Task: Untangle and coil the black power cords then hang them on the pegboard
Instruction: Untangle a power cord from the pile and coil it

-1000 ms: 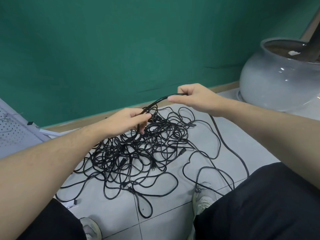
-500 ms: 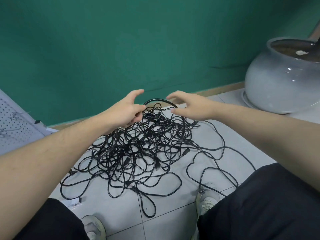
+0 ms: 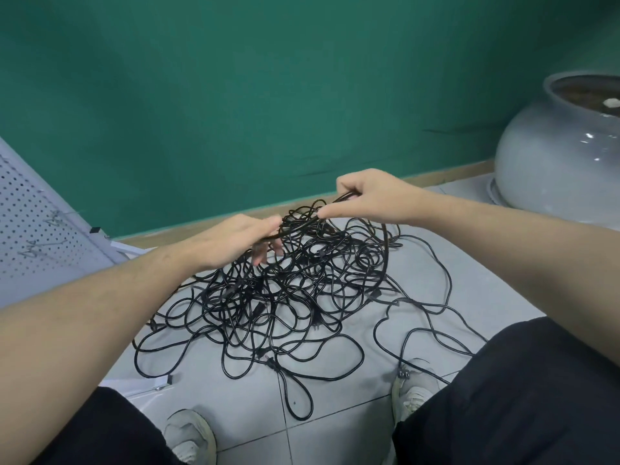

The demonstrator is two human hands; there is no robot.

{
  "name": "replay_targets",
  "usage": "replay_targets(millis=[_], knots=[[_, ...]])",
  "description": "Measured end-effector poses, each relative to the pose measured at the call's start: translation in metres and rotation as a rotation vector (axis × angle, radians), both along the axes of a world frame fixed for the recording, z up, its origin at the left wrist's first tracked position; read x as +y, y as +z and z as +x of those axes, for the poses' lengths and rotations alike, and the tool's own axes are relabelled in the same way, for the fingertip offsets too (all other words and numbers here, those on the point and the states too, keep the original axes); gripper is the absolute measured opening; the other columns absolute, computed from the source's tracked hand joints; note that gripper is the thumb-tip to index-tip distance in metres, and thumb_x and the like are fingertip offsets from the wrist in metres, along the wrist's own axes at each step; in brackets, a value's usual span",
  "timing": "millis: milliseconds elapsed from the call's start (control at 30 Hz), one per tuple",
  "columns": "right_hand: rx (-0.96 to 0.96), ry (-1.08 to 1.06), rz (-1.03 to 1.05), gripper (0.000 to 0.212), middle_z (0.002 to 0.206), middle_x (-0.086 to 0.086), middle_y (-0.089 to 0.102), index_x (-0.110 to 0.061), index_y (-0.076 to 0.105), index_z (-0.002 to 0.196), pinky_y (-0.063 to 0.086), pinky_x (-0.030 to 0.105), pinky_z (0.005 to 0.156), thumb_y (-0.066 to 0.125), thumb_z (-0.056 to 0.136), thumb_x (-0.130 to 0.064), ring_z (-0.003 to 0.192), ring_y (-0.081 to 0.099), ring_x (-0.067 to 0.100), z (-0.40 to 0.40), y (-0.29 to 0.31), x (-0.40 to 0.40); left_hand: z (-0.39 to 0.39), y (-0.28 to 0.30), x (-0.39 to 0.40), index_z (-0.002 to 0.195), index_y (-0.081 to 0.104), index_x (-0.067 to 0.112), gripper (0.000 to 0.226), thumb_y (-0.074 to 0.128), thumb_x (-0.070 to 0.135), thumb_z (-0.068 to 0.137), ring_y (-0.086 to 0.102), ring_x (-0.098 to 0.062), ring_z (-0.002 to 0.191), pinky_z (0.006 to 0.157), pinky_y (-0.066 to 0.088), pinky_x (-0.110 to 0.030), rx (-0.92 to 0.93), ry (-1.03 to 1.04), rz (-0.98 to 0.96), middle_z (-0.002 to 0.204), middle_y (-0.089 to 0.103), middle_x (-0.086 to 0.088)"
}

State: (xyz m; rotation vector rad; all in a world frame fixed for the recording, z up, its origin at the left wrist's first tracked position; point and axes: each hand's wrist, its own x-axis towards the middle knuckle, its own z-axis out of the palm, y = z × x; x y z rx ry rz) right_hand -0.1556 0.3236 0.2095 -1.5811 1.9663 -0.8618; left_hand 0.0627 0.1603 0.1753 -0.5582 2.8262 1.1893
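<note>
Knees in black trousers (image 3: 523, 391) fill the lower corners of the head view, with two worn pale sneakers (image 3: 414, 385) planted on the light grey tiled floor (image 3: 335, 427) between them. Just past the shoes lies the tangled heap of thin black power cords (image 3: 288, 297), loops sprawling over the tiles, one long loop reaching back toward the feet and another strand trailing out to the right, where a plug rests against the right sneaker. A small white bracket (image 3: 141, 385) lies on the floor at the heap's near left edge.

Both bare forearms reach out over the pile. At its far top, the left hand (image 3: 235, 243) has its fingers curled round a strand lifted from the heap, the fingertips tucked under into the cords. Slightly farther and higher, the right hand (image 3: 365, 196) pinches cord between thumb and curled fingers, raising it clear of the mass. The two hands are near each other, the cord running between them.

To the left, a white perforated metal pegboard (image 3: 37, 229) leans at a slant, carrying wire hooks. At the far right sits a large round pale grey glazed pot (image 3: 557, 162) with soil inside. Behind everything rises a green wall (image 3: 268, 95) with a tan baseboard along its foot.
</note>
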Motion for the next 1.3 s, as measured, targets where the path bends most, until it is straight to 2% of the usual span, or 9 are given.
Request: replay_targets(millis=[267,367,533,667,767,900,1100,1233,1300], knots=[[0.131,-0.139,0.196,0.048,0.065,-0.003,0.044,-0.020,0.043,0.068,0.034,0.029,0.062,0.069,0.089,-0.055,0.064,0.042,0.017,-0.028,-0.028,-0.012,0.003,-0.003,-0.006,0.089,0.065,0.019,0.027,0.056,0.040,0.103,0.042,-0.004,0.049,0.059,0.039,-0.024,0.053,0.218,-0.033,0.053,0.050,0.015],[0.250,-0.034,0.390,0.023,0.102,0.000,0.065,-0.020,0.064,0.116,0.037,0.025,0.074,0.063,0.098,-0.034,0.090,0.057,0.018,-0.024,-0.033,-0.012,-0.004,-0.003,-0.007,0.111,0.056,0.022,0.015,0.061,0.032,0.101,0.029,-0.013,0.046,0.040,0.025,-0.016,0.126,0.295,0.045,0.054,0.044,0.013],[0.111,0.155,0.356,0.044,0.125,-0.002,0.065,-0.027,0.056,0.133,0.045,0.031,0.101,0.071,0.093,-0.036,0.115,0.062,0.017,0.010,-0.030,-0.026,-0.015,0.001,0.006,0.137,0.039,0.035,0.033,0.050,0.024,0.107,0.033,-0.024,0.067,0.062,0.032,-0.035,0.201,0.268,0.154,0.059,0.046,0.012],[-0.116,0.146,0.117,0.021,0.085,-0.003,0.069,-0.015,0.061,0.098,0.047,0.029,0.077,0.060,0.099,-0.035,0.077,0.062,0.008,0.043,-0.015,-0.039,-0.025,0.013,0.014,0.138,0.039,0.034,0.035,0.040,0.016,0.108,0.037,-0.015,0.059,0.059,0.033,-0.031,0.389,0.310,0.228,0.066,0.046,0.003],[-0.261,0.100,0.025,0.030,0.063,-0.005,0.045,-0.018,0.048,0.078,0.041,0.028,0.060,0.054,0.103,-0.033,0.051,0.041,0.007,0.051,-0.007,-0.042,-0.021,0.015,0.013,0.120,0.052,0.028,0.025,0.029,0.036,0.111,0.041,-0.013,0.056,0.061,0.035,-0.029,0.444,0.347,0.276,0.060,0.043,0.003],[-0.292,-0.006,-0.064,0.043,0.060,-0.004,0.037,-0.024,0.039,0.068,0.031,0.027,0.057,0.061,0.097,-0.047,0.053,0.033,0.013,0.047,-0.003,-0.042,-0.006,0.000,0.006,0.099,0.060,0.014,0.058,0.028,0.063,0.099,0.059,-0.022,0.061,0.076,0.046,-0.038,0.258,0.242,0.246,0.054,0.050,0.002],[-0.564,-0.285,-0.259,0.043,0.054,-0.007,0.035,-0.024,0.043,0.067,0.031,0.029,0.057,0.068,0.093,-0.047,0.051,0.030,0.014,0.021,0.004,-0.038,0.019,-0.016,-0.006,0.096,0.060,0.012,0.044,0.027,0.038,0.112,0.062,-0.024,0.066,0.074,0.049,-0.046,-0.043,0.202,0.034,0.064,0.061,0.001],[-0.211,-0.283,0.037,0.011,0.083,0.005,0.063,-0.019,0.056,0.097,0.047,0.027,0.059,0.050,0.104,-0.025,0.059,0.054,0.014,-0.007,-0.019,-0.031,0.015,-0.012,-0.014,0.094,0.055,0.027,0.023,0.040,0.038,0.108,0.040,-0.011,0.050,0.056,0.038,-0.032,0.053,0.394,-0.033,0.066,0.050,0.002],[-0.010,-0.220,0.214,0.038,0.119,0.008,0.064,-0.024,0.045,0.138,0.048,0.019,0.066,0.043,0.102,-0.012,0.081,0.064,0.014,-0.012,-0.030,-0.025,0.011,-0.008,-0.014,0.108,0.053,0.032,0.011,0.043,0.035,0.107,0.034,-0.011,0.050,0.052,0.032,-0.030,0.087,0.390,-0.010,0.070,0.048,-0.002]])
